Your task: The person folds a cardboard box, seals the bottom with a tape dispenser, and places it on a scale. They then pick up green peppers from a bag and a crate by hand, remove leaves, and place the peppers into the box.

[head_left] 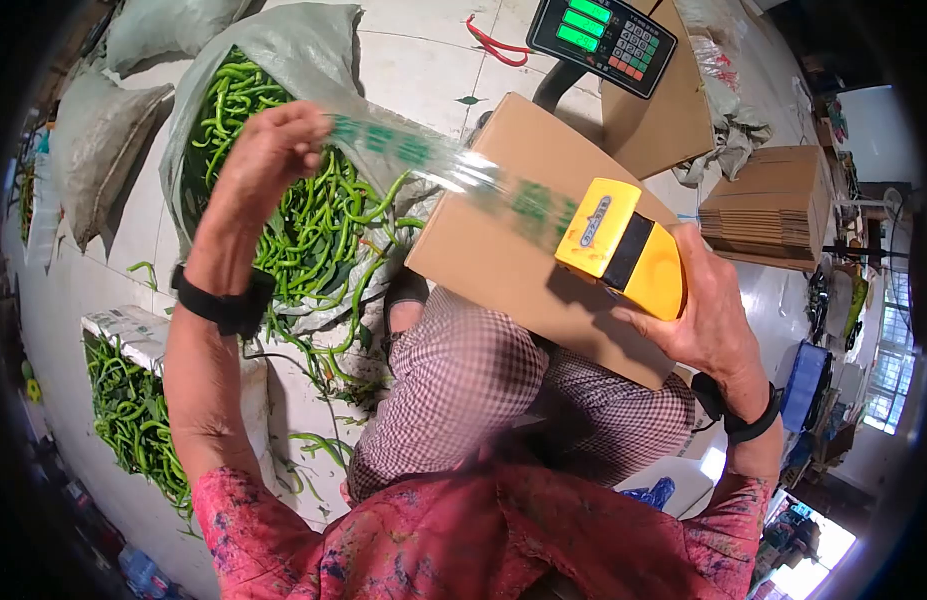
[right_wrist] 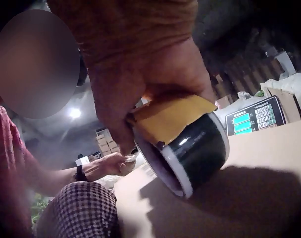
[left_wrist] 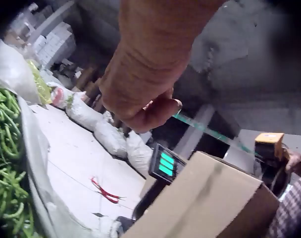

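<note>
My left hand pinches the free end of a strip of clear packing tape with green print. The strip runs stretched over the cardboard box to a yellow tape dispenser. My right hand grips that dispenser from its outer side, above the box's right part. In the right wrist view the tape roll hangs under the dispenser, close over the cardboard. The left wrist view has the left hand raised higher than the box, its fingers curled in. The box stands in front of the knees.
A large open sack of green peppers lies at the left, with a foam box of more peppers nearer. Behind the box stands a scale display. Flattened cartons are stacked at right. Red cord lies on the floor.
</note>
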A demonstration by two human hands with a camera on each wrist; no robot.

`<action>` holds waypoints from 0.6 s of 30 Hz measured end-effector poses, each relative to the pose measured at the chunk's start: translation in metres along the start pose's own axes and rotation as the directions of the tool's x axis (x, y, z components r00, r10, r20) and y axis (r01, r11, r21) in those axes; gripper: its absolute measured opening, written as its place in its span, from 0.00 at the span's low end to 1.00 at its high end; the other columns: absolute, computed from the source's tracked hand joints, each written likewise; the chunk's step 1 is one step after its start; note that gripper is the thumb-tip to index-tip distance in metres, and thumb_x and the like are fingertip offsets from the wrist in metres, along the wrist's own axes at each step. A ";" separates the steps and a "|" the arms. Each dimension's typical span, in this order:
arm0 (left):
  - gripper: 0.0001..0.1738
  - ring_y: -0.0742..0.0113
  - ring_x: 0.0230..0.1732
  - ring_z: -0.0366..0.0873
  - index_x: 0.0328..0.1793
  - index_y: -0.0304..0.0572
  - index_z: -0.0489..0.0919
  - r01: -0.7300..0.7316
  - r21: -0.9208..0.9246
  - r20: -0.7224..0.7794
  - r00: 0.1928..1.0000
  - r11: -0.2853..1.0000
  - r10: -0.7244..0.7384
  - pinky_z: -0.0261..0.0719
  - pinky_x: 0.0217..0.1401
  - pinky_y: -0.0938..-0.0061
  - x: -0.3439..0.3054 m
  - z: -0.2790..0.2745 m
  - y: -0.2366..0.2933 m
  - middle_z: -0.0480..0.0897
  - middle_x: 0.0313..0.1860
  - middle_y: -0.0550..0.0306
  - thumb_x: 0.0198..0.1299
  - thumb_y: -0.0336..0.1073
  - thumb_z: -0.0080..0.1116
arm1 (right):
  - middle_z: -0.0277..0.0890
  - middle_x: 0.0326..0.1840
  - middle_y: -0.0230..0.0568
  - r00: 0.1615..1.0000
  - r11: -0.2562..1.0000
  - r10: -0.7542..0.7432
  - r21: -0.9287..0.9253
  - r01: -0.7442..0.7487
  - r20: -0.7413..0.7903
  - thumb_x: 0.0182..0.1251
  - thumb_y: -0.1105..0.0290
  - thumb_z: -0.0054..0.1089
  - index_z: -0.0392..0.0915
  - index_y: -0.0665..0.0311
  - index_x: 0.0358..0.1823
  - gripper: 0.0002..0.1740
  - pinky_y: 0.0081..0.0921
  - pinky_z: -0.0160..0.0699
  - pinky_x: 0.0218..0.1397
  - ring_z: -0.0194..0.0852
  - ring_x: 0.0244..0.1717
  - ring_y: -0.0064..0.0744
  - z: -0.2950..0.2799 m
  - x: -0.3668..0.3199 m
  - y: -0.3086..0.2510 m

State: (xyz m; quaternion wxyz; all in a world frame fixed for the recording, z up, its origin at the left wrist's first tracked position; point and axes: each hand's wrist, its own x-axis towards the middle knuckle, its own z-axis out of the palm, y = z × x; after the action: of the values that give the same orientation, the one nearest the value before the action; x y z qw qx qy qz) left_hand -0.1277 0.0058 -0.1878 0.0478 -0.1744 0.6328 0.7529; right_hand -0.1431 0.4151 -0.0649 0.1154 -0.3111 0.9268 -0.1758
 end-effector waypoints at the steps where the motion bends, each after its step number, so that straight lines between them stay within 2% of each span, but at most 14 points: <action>1: 0.08 0.81 0.20 0.66 0.30 0.44 0.75 -0.004 0.008 -0.049 0.999 1.000 0.005 0.65 0.24 0.84 0.004 -0.020 -0.004 0.68 0.20 0.71 0.61 0.34 0.60 | 0.78 0.37 0.55 1.000 1.000 -0.002 -0.009 0.003 0.006 0.44 0.59 0.78 0.67 0.65 0.50 0.35 0.41 0.78 0.41 0.79 0.40 0.58 0.000 0.001 -0.001; 2: 0.10 0.80 0.19 0.65 0.28 0.46 0.73 0.044 0.037 -0.074 0.996 0.998 -0.042 0.64 0.23 0.84 0.001 -0.029 -0.001 0.67 0.20 0.71 0.61 0.35 0.60 | 0.78 0.37 0.55 1.000 1.000 -0.003 -0.009 0.003 0.009 0.44 0.59 0.78 0.67 0.65 0.50 0.35 0.41 0.78 0.41 0.79 0.40 0.58 -0.001 0.001 -0.001; 5: 0.11 0.80 0.19 0.65 0.28 0.47 0.72 0.058 0.057 -0.057 0.997 0.997 -0.055 0.62 0.23 0.84 0.002 -0.035 -0.011 0.67 0.20 0.71 0.62 0.36 0.60 | 0.78 0.37 0.55 0.999 0.998 0.012 -0.054 -0.010 0.035 0.45 0.59 0.77 0.68 0.65 0.49 0.34 0.41 0.78 0.41 0.79 0.40 0.58 0.001 0.008 -0.007; 6: 0.10 0.81 0.20 0.64 0.30 0.48 0.72 0.026 0.091 -0.068 0.998 0.995 -0.020 0.62 0.24 0.84 0.007 -0.039 -0.016 0.68 0.22 0.71 0.65 0.38 0.58 | 0.78 0.37 0.55 0.999 0.998 0.027 -0.062 -0.025 0.023 0.46 0.59 0.76 0.68 0.65 0.49 0.33 0.41 0.78 0.41 0.79 0.40 0.58 0.001 0.010 -0.008; 8: 0.11 0.81 0.20 0.64 0.30 0.49 0.72 0.021 0.055 -0.056 0.998 0.998 -0.018 0.63 0.25 0.84 0.013 -0.034 -0.023 0.68 0.22 0.71 0.65 0.38 0.58 | 0.78 0.37 0.55 0.998 0.996 0.053 -0.073 -0.052 0.016 0.46 0.58 0.76 0.69 0.66 0.49 0.33 0.41 0.78 0.41 0.80 0.40 0.58 0.002 0.009 -0.008; 9: 0.12 0.81 0.21 0.64 0.30 0.49 0.71 0.006 0.028 -0.052 0.999 1.000 -0.005 0.63 0.25 0.84 0.016 -0.032 -0.023 0.67 0.22 0.72 0.65 0.39 0.58 | 0.76 0.34 0.54 0.998 0.996 0.061 -0.062 -0.061 0.001 0.44 0.62 0.76 0.67 0.66 0.47 0.32 0.40 0.75 0.40 0.77 0.38 0.60 0.003 0.009 -0.008; 11: 0.12 0.81 0.22 0.64 0.29 0.49 0.71 0.038 -0.014 0.007 0.999 0.999 -0.038 0.62 0.26 0.84 0.024 -0.029 -0.029 0.67 0.22 0.72 0.66 0.38 0.57 | 0.74 0.32 0.53 0.998 0.997 0.066 -0.048 -0.066 -0.009 0.41 0.66 0.76 0.65 0.66 0.45 0.31 0.39 0.73 0.38 0.74 0.35 0.62 0.005 0.012 -0.007; 16: 0.10 0.81 0.21 0.64 0.29 0.48 0.73 0.149 0.027 -0.033 0.988 0.988 -0.148 0.60 0.24 0.84 0.050 -0.019 -0.064 0.67 0.19 0.72 0.64 0.37 0.56 | 0.74 0.31 0.55 0.990 0.988 0.116 -0.110 -0.108 0.075 0.40 0.66 0.75 0.65 0.65 0.43 0.31 0.40 0.73 0.37 0.74 0.34 0.63 0.005 0.018 -0.011; 17: 0.09 0.80 0.20 0.64 0.29 0.47 0.74 0.137 0.084 0.012 0.990 0.987 -0.138 0.60 0.23 0.83 0.056 -0.019 -0.077 0.68 0.18 0.70 0.62 0.37 0.56 | 0.74 0.31 0.55 0.990 0.989 0.111 -0.109 -0.101 0.082 0.40 0.66 0.75 0.65 0.65 0.43 0.31 0.40 0.73 0.37 0.74 0.34 0.63 0.006 0.020 -0.010; 18: 0.09 0.79 0.19 0.63 0.29 0.46 0.75 0.129 0.154 -0.014 0.992 0.980 -0.129 0.60 0.23 0.83 0.059 -0.008 -0.093 0.68 0.18 0.70 0.62 0.37 0.56 | 0.74 0.30 0.54 0.990 0.989 0.113 -0.101 -0.104 0.086 0.40 0.66 0.75 0.65 0.65 0.43 0.31 0.40 0.73 0.37 0.74 0.34 0.63 0.007 0.020 -0.009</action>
State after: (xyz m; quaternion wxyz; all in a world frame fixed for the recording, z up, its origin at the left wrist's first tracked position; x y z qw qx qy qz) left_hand -0.1538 0.0072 -0.2949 0.1086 -0.2122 0.6765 0.6968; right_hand -0.1518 0.3942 -0.0694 0.1522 -0.2729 0.9435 -0.1101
